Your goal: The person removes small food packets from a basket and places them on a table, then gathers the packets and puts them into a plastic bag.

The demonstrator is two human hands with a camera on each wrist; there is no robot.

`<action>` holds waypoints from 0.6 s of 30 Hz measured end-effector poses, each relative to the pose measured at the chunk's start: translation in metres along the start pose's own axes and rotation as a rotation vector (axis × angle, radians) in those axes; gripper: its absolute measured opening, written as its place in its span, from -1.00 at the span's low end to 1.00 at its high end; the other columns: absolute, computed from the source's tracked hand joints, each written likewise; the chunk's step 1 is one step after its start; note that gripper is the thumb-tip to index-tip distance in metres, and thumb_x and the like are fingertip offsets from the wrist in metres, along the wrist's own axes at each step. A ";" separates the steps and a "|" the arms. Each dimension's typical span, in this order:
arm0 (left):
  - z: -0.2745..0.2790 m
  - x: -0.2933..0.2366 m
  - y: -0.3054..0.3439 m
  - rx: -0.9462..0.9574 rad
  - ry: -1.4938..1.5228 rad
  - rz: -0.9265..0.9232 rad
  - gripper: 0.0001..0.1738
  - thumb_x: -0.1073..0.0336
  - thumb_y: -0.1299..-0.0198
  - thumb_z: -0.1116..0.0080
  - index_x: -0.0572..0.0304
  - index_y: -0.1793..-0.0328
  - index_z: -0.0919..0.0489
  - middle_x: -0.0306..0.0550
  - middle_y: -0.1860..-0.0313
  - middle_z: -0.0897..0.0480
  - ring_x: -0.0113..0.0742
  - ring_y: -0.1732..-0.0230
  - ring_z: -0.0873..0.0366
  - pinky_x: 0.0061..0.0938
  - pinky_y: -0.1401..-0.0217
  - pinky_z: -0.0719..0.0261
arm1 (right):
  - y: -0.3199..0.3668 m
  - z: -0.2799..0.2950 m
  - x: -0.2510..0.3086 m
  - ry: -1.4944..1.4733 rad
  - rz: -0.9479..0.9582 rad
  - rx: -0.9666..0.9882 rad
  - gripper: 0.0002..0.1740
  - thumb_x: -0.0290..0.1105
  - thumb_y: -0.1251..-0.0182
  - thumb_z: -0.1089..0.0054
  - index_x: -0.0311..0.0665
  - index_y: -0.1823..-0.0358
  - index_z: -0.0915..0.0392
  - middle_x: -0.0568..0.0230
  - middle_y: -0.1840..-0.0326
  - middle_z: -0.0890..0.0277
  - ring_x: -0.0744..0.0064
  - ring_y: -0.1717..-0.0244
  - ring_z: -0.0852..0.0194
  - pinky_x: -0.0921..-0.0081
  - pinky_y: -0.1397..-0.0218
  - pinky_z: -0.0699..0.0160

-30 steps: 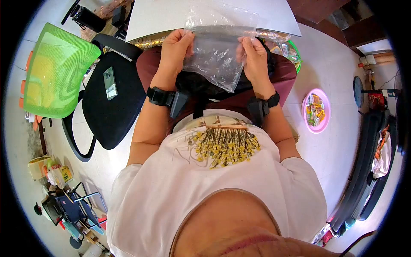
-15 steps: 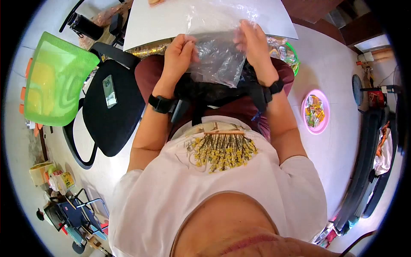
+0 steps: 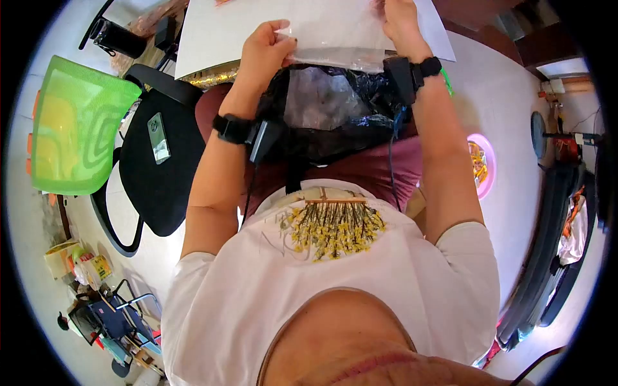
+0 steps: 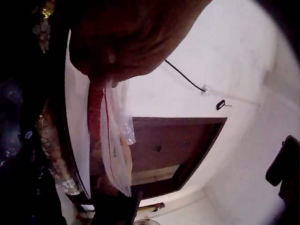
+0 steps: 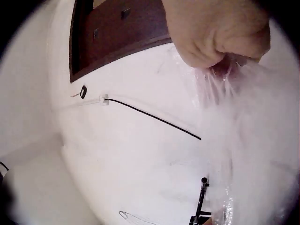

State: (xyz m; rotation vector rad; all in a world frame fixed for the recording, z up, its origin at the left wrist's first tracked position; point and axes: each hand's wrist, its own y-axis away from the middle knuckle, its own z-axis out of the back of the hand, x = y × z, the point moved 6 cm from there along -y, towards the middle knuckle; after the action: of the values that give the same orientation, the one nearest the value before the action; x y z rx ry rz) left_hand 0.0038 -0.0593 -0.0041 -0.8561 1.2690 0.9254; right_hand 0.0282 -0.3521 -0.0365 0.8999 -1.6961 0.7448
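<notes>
A clear plastic bag (image 3: 338,38) stretches between both hands over the edge of the white table. The left hand (image 3: 264,55) pinches its left side. In the left wrist view the bag (image 4: 117,150) hangs below the hand (image 4: 126,37), with a thin red line along it. Farther forward, the right hand (image 3: 402,26) grips the other side, its fingertips partly cut off by the frame's top. The right wrist view has plastic bunched in the curled fingers of that hand (image 5: 220,33). A black plastic bag (image 3: 309,145) lies on the lap, with clear plastic (image 3: 322,96) on it.
The white table (image 3: 219,38) is in front. To the left, a green-backed chair (image 3: 84,128) has a phone (image 3: 158,138) on its black seat. A pink basin (image 3: 490,170) with packets stands on the floor to the right, partly behind the right arm.
The right hand has moved forward over the table, and the clear bag has risen from the lap with it. The left hand has shifted slightly forward. More of the black bag shows.
</notes>
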 end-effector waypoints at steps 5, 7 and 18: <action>0.005 0.000 -0.055 -0.039 -0.185 -0.138 -0.55 0.44 -0.14 -0.18 0.35 -0.19 -0.45 -0.21 0.43 -0.56 -0.52 0.50 -0.48 -0.63 0.45 -0.45 | -0.010 -0.004 0.055 0.859 1.011 -0.313 -0.54 -0.19 -0.23 -0.26 -0.12 -0.12 -0.39 0.01 0.11 -0.51 0.12 0.10 -0.50 0.14 -0.02 -0.49; 0.006 0.007 -0.076 -0.023 -0.167 -0.130 -0.55 0.43 -0.13 -0.18 0.34 -0.18 -0.45 -0.19 0.42 -0.58 -0.51 0.51 -0.48 -0.62 0.46 -0.46 | 0.037 -0.045 0.097 0.913 1.219 -0.166 -0.71 -0.25 -0.20 -0.26 -0.22 0.11 -0.50 0.09 0.30 -0.54 0.12 0.27 -0.53 0.25 0.19 -0.51; 0.011 0.019 -0.124 -0.001 -0.386 -0.117 -0.50 0.33 -0.05 -0.24 0.33 -0.15 -0.47 -0.17 0.46 -0.59 -0.46 0.53 -0.52 -0.55 0.46 -0.50 | 0.065 -0.084 0.032 1.040 0.499 0.672 -0.74 -0.23 -0.13 -0.23 -0.30 0.32 -0.61 0.07 0.38 -0.55 0.03 0.29 -0.52 0.27 0.22 -0.48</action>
State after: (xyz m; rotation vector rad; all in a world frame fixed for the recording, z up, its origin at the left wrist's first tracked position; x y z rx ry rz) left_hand 0.1232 -0.0962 -0.0187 -0.7033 0.8769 0.9441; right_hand 0.0082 -0.2553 0.0137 0.3344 -0.6989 1.8015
